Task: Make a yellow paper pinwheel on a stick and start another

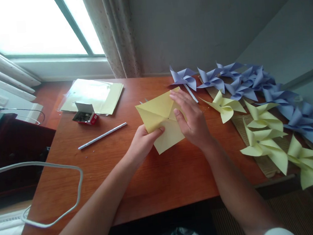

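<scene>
Pinning a yellow paper square flat near the middle of the table, left hand pinching its near-left edge to stop sliding, right hand spread open on top, pressing the folds, finished pinwheels parked along the right edge.

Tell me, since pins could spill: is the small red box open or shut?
Open: the small red box has its white flap raised, dark contents showing inside.

Right hand hides part of yellow paper.
</scene>
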### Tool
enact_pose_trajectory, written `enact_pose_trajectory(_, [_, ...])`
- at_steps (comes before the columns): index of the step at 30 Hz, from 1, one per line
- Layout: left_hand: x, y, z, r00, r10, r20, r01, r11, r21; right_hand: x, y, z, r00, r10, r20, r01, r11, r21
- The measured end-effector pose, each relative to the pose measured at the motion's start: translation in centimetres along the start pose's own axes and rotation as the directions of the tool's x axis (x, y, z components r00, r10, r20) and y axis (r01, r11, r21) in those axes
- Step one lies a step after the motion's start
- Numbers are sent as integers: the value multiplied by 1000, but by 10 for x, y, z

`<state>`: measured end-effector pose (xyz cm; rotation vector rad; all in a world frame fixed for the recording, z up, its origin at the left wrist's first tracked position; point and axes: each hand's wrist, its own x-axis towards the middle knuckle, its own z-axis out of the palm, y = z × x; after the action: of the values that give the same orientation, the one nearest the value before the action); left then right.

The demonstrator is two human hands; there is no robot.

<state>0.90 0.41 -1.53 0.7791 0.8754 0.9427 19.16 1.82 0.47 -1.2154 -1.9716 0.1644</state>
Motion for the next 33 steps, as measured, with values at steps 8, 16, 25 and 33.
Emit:
enact_pose_trajectory(8, [0, 1, 0, 999, -52, -10, 51, 998, -33, 0, 2, -3, 998, 58, 18, -58, 998, 29])
enact_pose_trajectory(16, [-2, 7, 1, 993, -119, 12, 120, 985, -123, 1, 7, -1, 998, 52, 21, -52, 999, 13])
enact_pose_trajectory(25, [-3, 11, 0, 990, -142, -5, 140, 984, -113, 2, 10, -2, 997, 68, 44, -69, 997, 26])
enact_pose_trajectory(33, [1, 17, -2, 992, -9, -124, -13, 985, -173, 0, 18, 2, 887, 461, 0, -423, 814, 397])
